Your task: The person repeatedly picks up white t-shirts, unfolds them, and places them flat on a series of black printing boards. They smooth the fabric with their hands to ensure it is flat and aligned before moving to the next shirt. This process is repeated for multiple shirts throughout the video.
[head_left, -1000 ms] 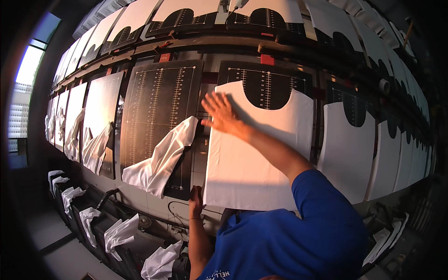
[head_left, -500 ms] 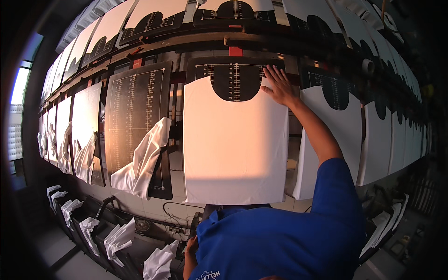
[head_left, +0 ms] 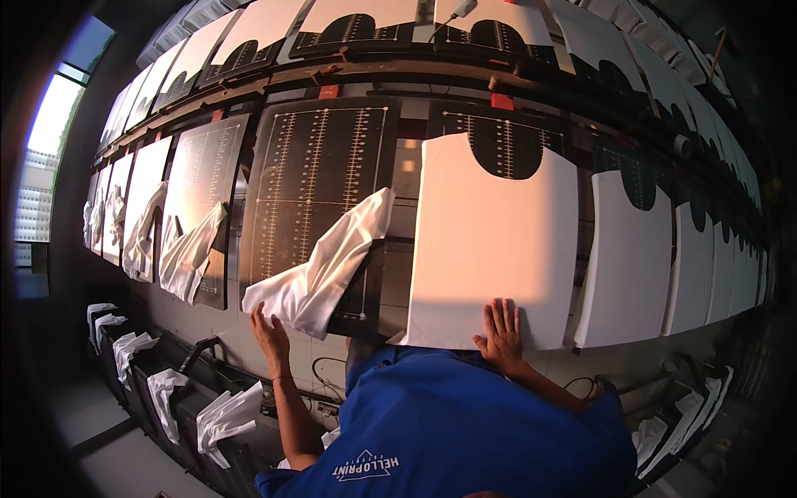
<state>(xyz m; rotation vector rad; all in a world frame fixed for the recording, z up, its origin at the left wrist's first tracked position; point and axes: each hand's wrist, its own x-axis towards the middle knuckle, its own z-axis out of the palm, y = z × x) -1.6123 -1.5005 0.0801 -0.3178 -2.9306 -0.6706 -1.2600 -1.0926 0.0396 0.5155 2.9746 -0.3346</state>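
Flat against the lower part of a smooth white shirt panel [head_left: 465, 224] lies my right hand [head_left: 501, 335], its fingers stretched out. That panel covers most of a black ruled board [head_left: 440, 120], leaving a rounded neck cut-out at its top. My left hand [head_left: 271, 334] is raised at the lower left corner of a crumpled white cloth [head_left: 324, 274], fingers apart; whether the fingertips touch it I cannot tell. The crumpled cloth hangs diagonally over the bottom of another black board [head_left: 286, 166], whose printed scales are bare above it.
More boards with white panels stand to the right, such as the nearest white panel [head_left: 627, 257]. Leftward, a board with bunched cloth [head_left: 195, 257] follows. A dark rail [head_left: 374, 76] runs behind the boards. Behind me at lower left hang white cloths [head_left: 228, 419] on dark supports.
My right hand has come down from the panel's top right to its lower edge. My left hand has risen from my side to the crumpled cloth. The view has shifted left.
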